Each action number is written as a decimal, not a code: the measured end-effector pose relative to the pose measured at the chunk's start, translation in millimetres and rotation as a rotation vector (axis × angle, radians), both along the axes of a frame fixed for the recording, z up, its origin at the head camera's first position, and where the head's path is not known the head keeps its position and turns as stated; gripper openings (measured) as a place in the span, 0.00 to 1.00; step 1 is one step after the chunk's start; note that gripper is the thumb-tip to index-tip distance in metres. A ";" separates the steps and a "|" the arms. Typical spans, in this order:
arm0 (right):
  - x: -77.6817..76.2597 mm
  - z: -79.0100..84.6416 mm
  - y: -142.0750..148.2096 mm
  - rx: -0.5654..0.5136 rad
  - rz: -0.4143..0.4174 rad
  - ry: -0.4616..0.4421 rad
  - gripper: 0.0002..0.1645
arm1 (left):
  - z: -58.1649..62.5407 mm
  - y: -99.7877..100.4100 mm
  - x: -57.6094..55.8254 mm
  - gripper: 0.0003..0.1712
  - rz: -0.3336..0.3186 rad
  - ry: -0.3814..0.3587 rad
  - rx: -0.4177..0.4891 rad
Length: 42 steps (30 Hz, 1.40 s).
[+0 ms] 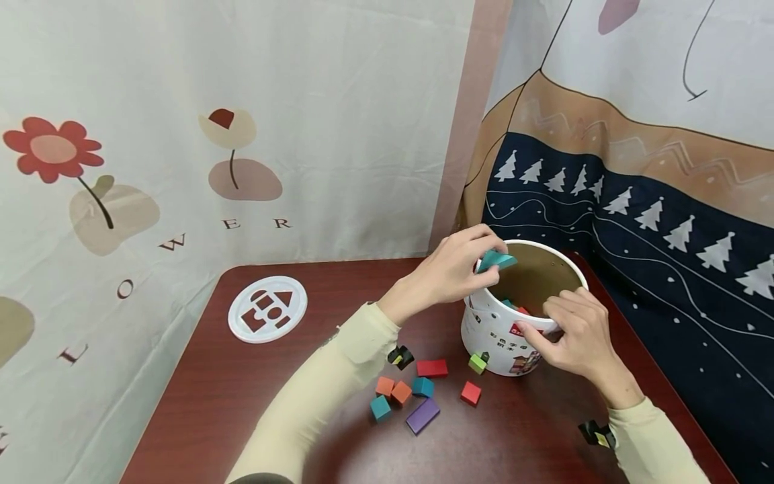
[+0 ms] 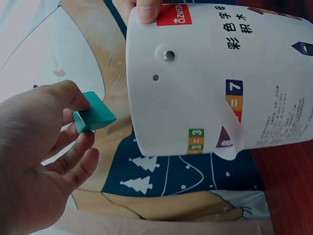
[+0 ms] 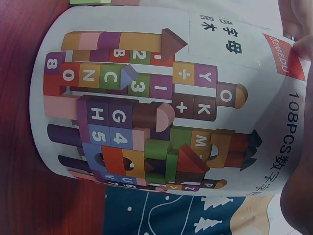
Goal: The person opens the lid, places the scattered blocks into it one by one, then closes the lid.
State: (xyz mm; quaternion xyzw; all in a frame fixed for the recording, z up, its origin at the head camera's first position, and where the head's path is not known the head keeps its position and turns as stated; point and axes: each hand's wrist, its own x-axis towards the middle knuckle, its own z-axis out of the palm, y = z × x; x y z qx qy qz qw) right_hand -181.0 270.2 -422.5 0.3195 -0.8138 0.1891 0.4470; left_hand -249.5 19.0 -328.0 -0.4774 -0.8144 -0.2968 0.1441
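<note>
Head view, left hand (image 1: 444, 272): thumb and fingers pinched a teal block (image 1: 497, 260) at the bucket's left rim.
Head view, right hand (image 1: 574, 329): fingers curled over the near right rim of the white bucket (image 1: 486, 336), thumb outside.
Head view, table (image 1: 338, 296): a purple block (image 1: 422, 417), a green block (image 1: 478, 364) and a long red block (image 1: 432, 368) lay among others before the bucket; a white lid (image 1: 270, 327) with cut-out shapes lay left.
Left wrist view, teal block: gripped slightly apart from the bucket's wall, the lower fingers loosely bent.
Right wrist view, bucket: printed with lettered blocks; the hand at its rim showed only partly.
</note>
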 end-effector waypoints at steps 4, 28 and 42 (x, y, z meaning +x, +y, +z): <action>0.4 1.5 -1.1 0.001 0.002 0.005 0.33 | 0.5 13.3 -2.8 0.12 -0.020 -0.009 -0.014; 2.4 7.9 -7.2 -0.003 0.019 0.049 0.33 | -14.4 43.0 -9.2 0.24 0.045 -0.043 -0.150; 3.6 9.4 -8.1 -0.002 0.015 0.052 0.33 | -17.9 34.0 -7.6 0.41 0.150 -0.005 -0.241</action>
